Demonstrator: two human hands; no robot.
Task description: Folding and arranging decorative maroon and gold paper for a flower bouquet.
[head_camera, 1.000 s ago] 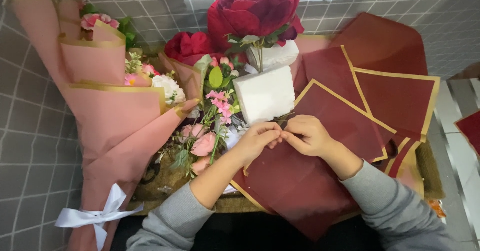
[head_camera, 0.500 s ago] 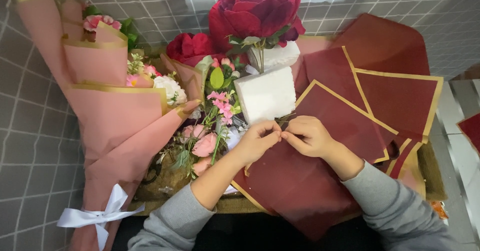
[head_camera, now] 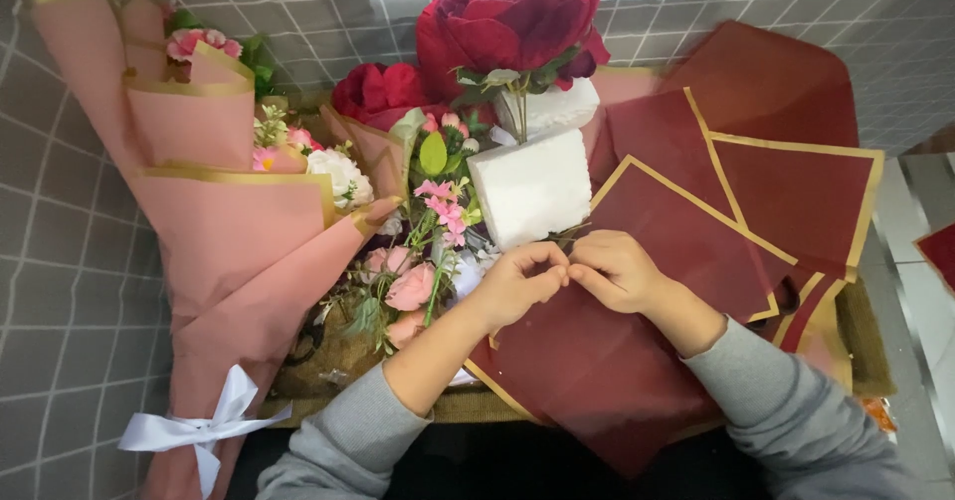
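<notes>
My left hand (head_camera: 519, 283) and my right hand (head_camera: 614, 269) meet fingertip to fingertip over dark red wrapping paper with gold edges (head_camera: 686, 241). Both pinch the thin green stems (head_camera: 572, 233) that come out from under a white wrapped bundle (head_camera: 530, 188). What lies between the fingertips is too small to make out. A large dark red flower (head_camera: 507, 14) stands above the white bundle. Small pink flowers with green leaves (head_camera: 418, 261) lie just left of my left hand.
A finished pink bouquet with gold trim (head_camera: 214, 231) lies at the left, tied with a white ribbon bow (head_camera: 209, 425). More dark red sheets (head_camera: 796, 182) fan out to the right. A second red bloom (head_camera: 378, 90) sits behind. Grey checked cloth (head_camera: 60, 261) covers the surface.
My hands have closed in slightly, so the fingertips now touch at the stems. Everything else stays where it was.
</notes>
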